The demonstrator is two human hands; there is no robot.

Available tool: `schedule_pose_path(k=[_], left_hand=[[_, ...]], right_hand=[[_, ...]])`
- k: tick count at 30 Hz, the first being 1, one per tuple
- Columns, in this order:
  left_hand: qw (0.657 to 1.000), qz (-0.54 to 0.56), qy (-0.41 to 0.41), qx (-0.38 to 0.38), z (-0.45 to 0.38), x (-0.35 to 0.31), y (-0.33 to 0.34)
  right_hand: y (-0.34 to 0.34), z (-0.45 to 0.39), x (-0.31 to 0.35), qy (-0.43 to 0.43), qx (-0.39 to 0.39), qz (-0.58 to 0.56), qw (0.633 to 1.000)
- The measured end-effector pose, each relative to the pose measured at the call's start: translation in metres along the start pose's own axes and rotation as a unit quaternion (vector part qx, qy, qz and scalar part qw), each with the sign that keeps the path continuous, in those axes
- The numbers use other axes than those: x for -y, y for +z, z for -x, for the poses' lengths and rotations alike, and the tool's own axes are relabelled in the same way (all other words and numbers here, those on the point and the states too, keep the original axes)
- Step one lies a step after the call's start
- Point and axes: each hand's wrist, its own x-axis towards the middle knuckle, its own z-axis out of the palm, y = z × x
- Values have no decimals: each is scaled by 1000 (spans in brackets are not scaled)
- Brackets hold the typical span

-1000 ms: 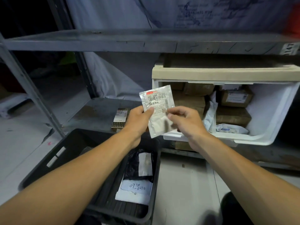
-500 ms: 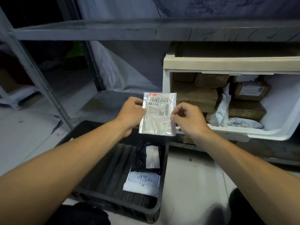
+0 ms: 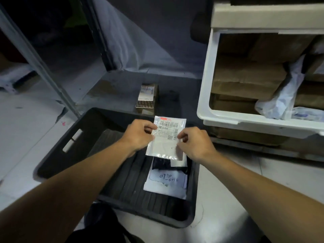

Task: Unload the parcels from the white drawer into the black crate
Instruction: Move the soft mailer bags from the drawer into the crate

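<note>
Grey metal shelving and a pale floor frame the scene. At the centre, a flat silver packet (image 3: 166, 137) with a barcode label is pinched by its two side edges: the left hand (image 3: 138, 135) closed on the left edge, the right hand (image 3: 192, 143) closed on the right. It hangs just above the black crate (image 3: 57, 155), over a dark parcel (image 3: 162, 163) and a white envelope (image 3: 165, 184) (handwritten digits on top) already inside. To place it well, the person should probably lower it flat onto that pile before releasing both edges together. The white drawer (image 3: 220, 118), to the right, holds more brown boxes (image 3: 245, 74).
</note>
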Motion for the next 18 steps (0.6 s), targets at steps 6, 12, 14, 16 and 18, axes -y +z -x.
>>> schedule_pose_path(k=[6,12,14,16,18], left_hand=[[997,6,-36,63,-43,44,39],[994,-34,-34,99,-79,74,75],[993,-41,-37,107,-88,84,87],[992,-49,-40,113,-96,90,98],[991,-64,-40,114,-102,93,107]], right_hand=[[37,-37,-23,94,34,24,995],[76,-71,-36,163,95,59,980],[86,-78,-41,173,113,86,975],[94,-83,-45,170,138,126,968],[100,-88,-47,157,172,168,958]])
